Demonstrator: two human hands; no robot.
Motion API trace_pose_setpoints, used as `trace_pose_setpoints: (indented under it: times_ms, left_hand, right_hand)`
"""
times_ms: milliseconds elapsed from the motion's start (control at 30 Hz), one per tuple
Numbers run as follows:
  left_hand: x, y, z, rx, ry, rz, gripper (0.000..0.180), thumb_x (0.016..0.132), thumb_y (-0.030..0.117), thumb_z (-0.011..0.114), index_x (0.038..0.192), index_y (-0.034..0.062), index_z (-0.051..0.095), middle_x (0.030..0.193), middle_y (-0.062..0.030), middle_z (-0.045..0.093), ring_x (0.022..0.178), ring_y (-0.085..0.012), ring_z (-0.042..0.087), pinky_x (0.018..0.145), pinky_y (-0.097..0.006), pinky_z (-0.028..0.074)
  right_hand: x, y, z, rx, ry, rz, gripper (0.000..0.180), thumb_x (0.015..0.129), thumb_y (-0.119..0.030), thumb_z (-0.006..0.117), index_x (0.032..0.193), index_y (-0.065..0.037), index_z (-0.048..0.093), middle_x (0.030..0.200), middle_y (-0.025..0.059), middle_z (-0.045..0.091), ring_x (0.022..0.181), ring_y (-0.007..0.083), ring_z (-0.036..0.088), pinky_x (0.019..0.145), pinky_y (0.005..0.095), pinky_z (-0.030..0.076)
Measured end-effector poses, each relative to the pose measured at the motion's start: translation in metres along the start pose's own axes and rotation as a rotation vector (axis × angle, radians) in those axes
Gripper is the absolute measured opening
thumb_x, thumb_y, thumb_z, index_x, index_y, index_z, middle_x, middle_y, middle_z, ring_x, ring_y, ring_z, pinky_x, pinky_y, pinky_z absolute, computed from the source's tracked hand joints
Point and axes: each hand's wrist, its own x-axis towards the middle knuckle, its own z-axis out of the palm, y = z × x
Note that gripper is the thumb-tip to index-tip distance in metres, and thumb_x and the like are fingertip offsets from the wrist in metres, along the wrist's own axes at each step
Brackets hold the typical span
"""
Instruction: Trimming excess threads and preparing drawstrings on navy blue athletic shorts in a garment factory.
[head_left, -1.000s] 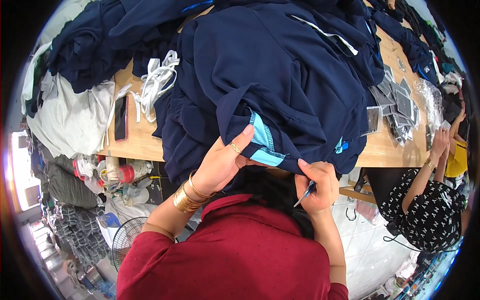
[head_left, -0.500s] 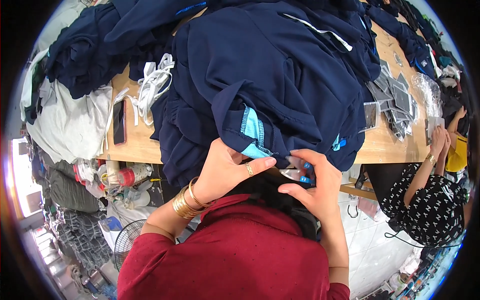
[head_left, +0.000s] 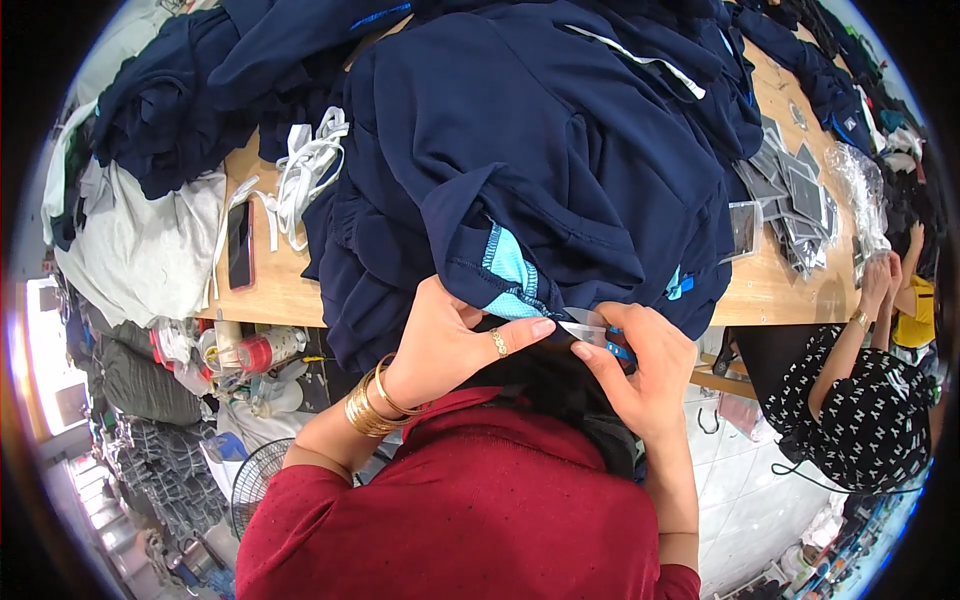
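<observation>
A large navy garment (head_left: 480, 110) lies heaped on the table's near edge. One of its seamed edges, turned up to show a light blue mesh piece (head_left: 512, 262) with dark overlock stitching, is pinched in my left hand (head_left: 455, 335) between thumb and fingers. Thread snips (head_left: 583, 331) with blue grips are held in my right hand (head_left: 645, 365). Their pale blades point left, with the tips close to my left thumb and the stitched seam end. Whether the blades touch a thread is too small to tell.
On the wooden table (head_left: 760, 300) lie a phone (head_left: 240, 245), white cords (head_left: 305, 165) and several plastic-wrapped packets (head_left: 797, 195). More navy clothing (head_left: 180, 110) is piled at the left. At the right, another person's hands (head_left: 876, 285) work by the table. A fan (head_left: 262, 482) stands below left.
My right hand has brought the snips' blades closer to the seam, and its thumb and fingers have drawn nearer together. My left hand keeps its pinch on the garment.
</observation>
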Motion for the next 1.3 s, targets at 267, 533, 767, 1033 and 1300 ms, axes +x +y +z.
trace_pose_setpoints:
  times_ms: [267,533,767,1033,1300]
  left_hand:
    - [0.0021,-0.0007,-0.0008,0.035,-0.027,0.003,0.026,0.075,0.002,0.074,0.095,-0.0004,0.059,0.090,-0.0014,0.060,0.083,-0.0075,0.055,0.076,-0.024,0.045]
    - [0.0035,-0.0004,-0.0011,0.034,-0.046,0.024,0.027,0.074,0.002,0.074,0.096,-0.0008,0.059,0.091,-0.0022,0.061,0.084,-0.0086,0.055,0.076,-0.024,0.045]
    - [0.0035,-0.0009,-0.0027,0.016,-0.054,0.008,0.027,0.074,0.003,0.075,0.095,-0.0009,0.059,0.091,-0.0027,0.061,0.083,-0.0088,0.056,0.075,-0.024,0.045]
    - [0.0022,0.0000,-0.0035,0.005,-0.052,-0.008,0.027,0.073,0.002,0.074,0.095,-0.0008,0.060,0.090,-0.0027,0.061,0.083,-0.0090,0.056,0.075,-0.024,0.046]
    - [0.0011,0.0001,-0.0030,0.007,-0.049,-0.027,0.027,0.073,0.002,0.074,0.095,-0.0007,0.060,0.091,-0.0026,0.061,0.084,-0.0093,0.056,0.076,-0.025,0.045]
  right_hand:
    - [0.0014,-0.0010,-0.0016,-0.014,-0.008,-0.015,0.026,0.072,-0.025,0.073,0.084,-0.005,0.062,0.066,0.0047,0.057,0.053,0.0194,0.053,0.048,0.0283,0.039]
    - [0.0034,-0.0014,-0.0027,0.019,-0.045,0.015,0.024,0.073,-0.024,0.072,0.082,-0.005,0.062,0.065,0.0052,0.058,0.053,0.0198,0.054,0.048,0.0286,0.040]
    - [0.0034,0.0006,-0.0023,0.173,-0.112,0.107,0.023,0.074,-0.023,0.072,0.082,-0.003,0.062,0.062,0.0077,0.057,0.053,0.0212,0.056,0.048,0.0283,0.040]
    - [0.0031,-0.0002,-0.0008,0.157,-0.081,0.095,0.024,0.073,-0.024,0.073,0.081,-0.004,0.062,0.062,0.0073,0.057,0.052,0.0210,0.056,0.047,0.0288,0.040]
    - [0.0031,-0.0005,0.0001,0.112,-0.065,0.076,0.025,0.071,-0.026,0.073,0.077,-0.005,0.062,0.061,0.0058,0.057,0.050,0.0206,0.055,0.046,0.0285,0.039]
